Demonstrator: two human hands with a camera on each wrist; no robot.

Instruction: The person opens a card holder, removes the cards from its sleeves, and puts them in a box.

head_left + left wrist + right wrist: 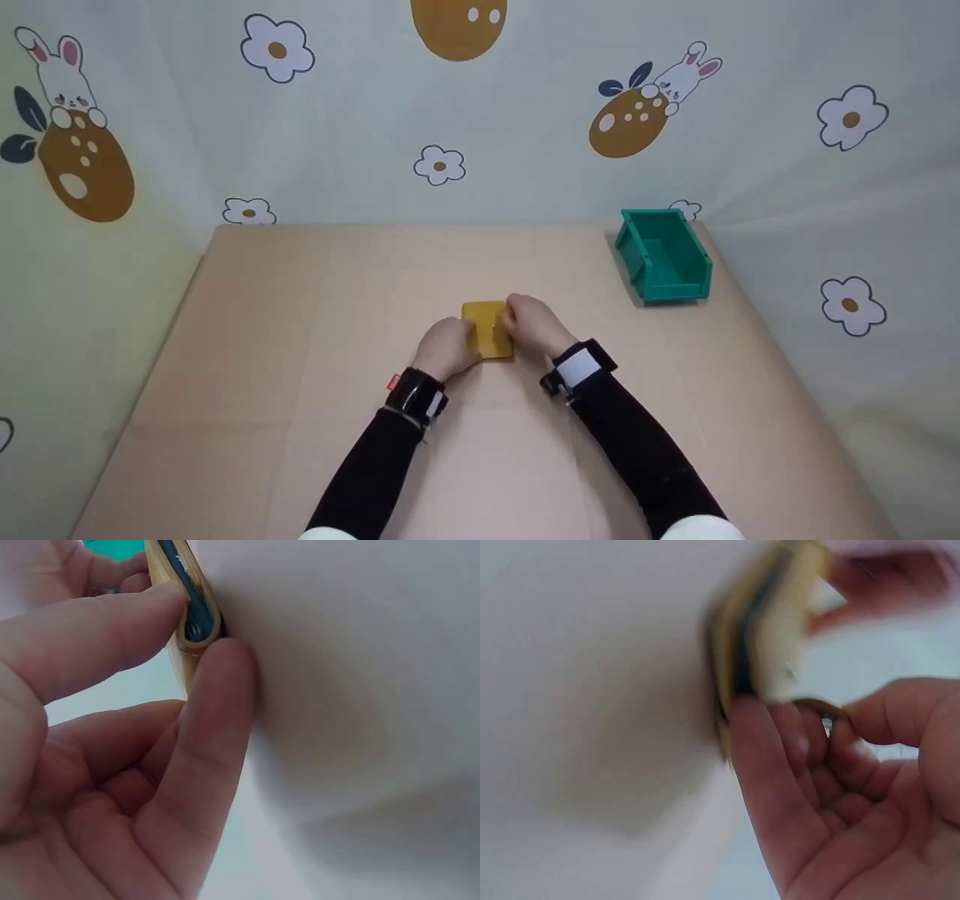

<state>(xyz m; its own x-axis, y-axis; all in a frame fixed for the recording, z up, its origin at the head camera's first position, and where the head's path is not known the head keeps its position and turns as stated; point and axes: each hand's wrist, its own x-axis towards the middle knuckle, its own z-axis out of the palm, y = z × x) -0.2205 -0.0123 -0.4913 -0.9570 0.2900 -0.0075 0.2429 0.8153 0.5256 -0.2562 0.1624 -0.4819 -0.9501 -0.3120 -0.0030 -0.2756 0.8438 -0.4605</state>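
A yellow wallet [487,330] is over the middle of the table [337,300]; the left hand [445,348] pinches its left side; the right hand [538,325] pinches a flap at its right; a green bin [671,289] stands farther right.

Wallet [486,331] yellow; bin [679,291] green; sleeves [645,442] black; backdrop [337,150] pale, flower-and-bunny print.

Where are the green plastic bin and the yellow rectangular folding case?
Green plastic bin [669,262]: head view, on its inner floor.
Yellow rectangular folding case [486,331]: head view, on its upper face.
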